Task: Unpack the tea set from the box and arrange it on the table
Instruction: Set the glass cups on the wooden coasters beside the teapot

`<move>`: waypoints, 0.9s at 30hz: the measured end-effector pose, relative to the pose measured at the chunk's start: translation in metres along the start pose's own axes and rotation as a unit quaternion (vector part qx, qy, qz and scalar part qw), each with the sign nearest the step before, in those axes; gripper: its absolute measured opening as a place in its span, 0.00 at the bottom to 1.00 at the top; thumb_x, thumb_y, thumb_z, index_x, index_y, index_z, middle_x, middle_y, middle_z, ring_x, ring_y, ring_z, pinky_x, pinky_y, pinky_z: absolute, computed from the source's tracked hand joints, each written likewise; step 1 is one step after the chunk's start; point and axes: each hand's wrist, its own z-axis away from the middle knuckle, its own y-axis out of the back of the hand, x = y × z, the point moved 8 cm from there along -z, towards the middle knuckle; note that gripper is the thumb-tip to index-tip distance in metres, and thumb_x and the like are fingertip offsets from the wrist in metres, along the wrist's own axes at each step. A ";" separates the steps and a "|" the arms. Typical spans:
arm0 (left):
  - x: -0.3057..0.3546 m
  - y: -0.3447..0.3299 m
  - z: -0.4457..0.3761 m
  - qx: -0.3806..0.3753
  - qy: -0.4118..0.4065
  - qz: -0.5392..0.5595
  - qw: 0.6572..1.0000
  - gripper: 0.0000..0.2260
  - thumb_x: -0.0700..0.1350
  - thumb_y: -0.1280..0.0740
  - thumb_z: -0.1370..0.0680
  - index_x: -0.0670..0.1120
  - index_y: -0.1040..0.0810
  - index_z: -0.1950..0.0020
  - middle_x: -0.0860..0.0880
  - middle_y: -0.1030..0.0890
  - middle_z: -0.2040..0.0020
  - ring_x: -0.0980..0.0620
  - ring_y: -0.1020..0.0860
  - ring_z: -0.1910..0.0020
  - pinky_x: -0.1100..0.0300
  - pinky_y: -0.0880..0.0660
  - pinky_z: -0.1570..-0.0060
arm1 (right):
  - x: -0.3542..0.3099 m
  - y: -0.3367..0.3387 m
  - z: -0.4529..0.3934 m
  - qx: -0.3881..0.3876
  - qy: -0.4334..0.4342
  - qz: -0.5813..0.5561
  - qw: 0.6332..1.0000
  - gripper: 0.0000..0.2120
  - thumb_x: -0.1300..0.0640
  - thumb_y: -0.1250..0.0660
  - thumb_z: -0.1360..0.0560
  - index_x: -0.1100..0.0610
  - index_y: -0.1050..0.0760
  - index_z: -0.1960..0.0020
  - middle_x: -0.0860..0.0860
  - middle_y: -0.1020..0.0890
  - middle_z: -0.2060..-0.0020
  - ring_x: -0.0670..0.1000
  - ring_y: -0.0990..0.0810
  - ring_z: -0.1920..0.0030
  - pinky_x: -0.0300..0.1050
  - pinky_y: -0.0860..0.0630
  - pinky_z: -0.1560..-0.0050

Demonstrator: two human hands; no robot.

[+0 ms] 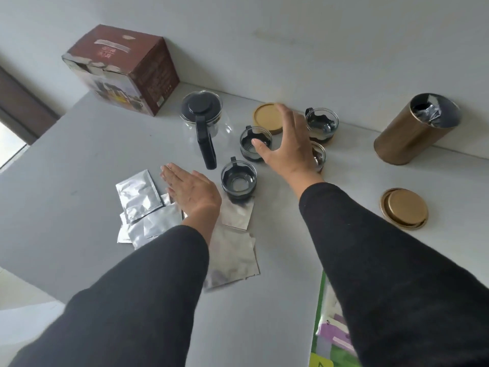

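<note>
Four small glass cups with black holders stand on the grey table [66,181], and the nearest small cup [239,180] sits just beside the left hand [191,190]. The middle cup [255,143] is under the thumb of the right hand [287,144]. The far cup [322,123] and a half-hidden cup [318,154] are behind that hand. The clear glass teapot with a black lid and handle [202,120] stands by them. The dark red cardboard box [124,68] rests at the back by the wall, well apart from the cups.

Both hands are open and hold nothing. The left hand is flat above the shiny silver packets [139,198]. The right hand has its fingers spread over the cups.

I think the tea set is out and only needs tidying. The cups are close together, so a quick reach could knock one into another or into the teapot, and glass can crack. A sleeve could also drag a packet and bump the nearest cup. The tall gold tin [412,131] and the two round gold lids [267,117] [404,208] stand aside.
</note>
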 end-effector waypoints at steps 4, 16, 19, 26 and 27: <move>0.003 -0.016 -0.033 -0.044 -0.066 -0.046 0.996 0.25 0.44 0.53 0.17 0.40 0.58 0.23 0.45 0.58 0.21 0.48 0.59 0.22 0.54 0.58 0.24 | -0.001 -0.035 -0.006 -0.032 -0.048 0.024 0.998 0.37 0.46 0.26 0.32 0.54 0.38 0.29 0.56 0.31 0.37 0.55 0.30 0.36 0.44 0.31 0.40; -0.011 -0.042 -0.048 -0.074 -0.128 -0.107 0.983 0.26 0.50 0.55 0.18 0.41 0.58 0.22 0.46 0.57 0.21 0.50 0.59 0.23 0.54 0.62 0.25 | 0.020 -0.076 -0.014 -0.078 -0.165 0.032 0.983 0.41 0.47 0.24 0.34 0.51 0.41 0.27 0.56 0.32 0.35 0.55 0.30 0.36 0.44 0.33 0.40; -0.011 -0.043 -0.048 -0.075 -0.126 -0.116 0.982 0.27 0.50 0.55 0.18 0.41 0.58 0.22 0.46 0.57 0.21 0.49 0.59 0.23 0.53 0.63 0.25 | 0.017 -0.072 -0.015 -0.052 -0.165 0.038 0.984 0.39 0.50 0.24 0.33 0.53 0.39 0.28 0.56 0.31 0.36 0.55 0.30 0.36 0.40 0.34 0.41; -0.009 -0.043 -0.048 -0.096 -0.126 -0.139 0.978 0.27 0.52 0.57 0.18 0.41 0.59 0.23 0.46 0.58 0.21 0.48 0.60 0.23 0.52 0.63 0.25 | -0.009 -0.020 -0.005 0.045 -0.125 0.038 0.990 0.37 0.50 0.23 0.35 0.55 0.35 0.31 0.56 0.26 0.40 0.54 0.26 0.42 0.35 0.35 0.43; -0.008 -0.043 -0.047 -0.101 -0.129 -0.139 0.977 0.28 0.53 0.57 0.18 0.40 0.59 0.23 0.46 0.58 0.21 0.48 0.60 0.23 0.52 0.62 0.25 | -0.011 -0.011 0.000 0.051 -0.124 0.041 0.990 0.37 0.50 0.23 0.36 0.55 0.34 0.31 0.56 0.26 0.40 0.53 0.26 0.42 0.34 0.35 0.44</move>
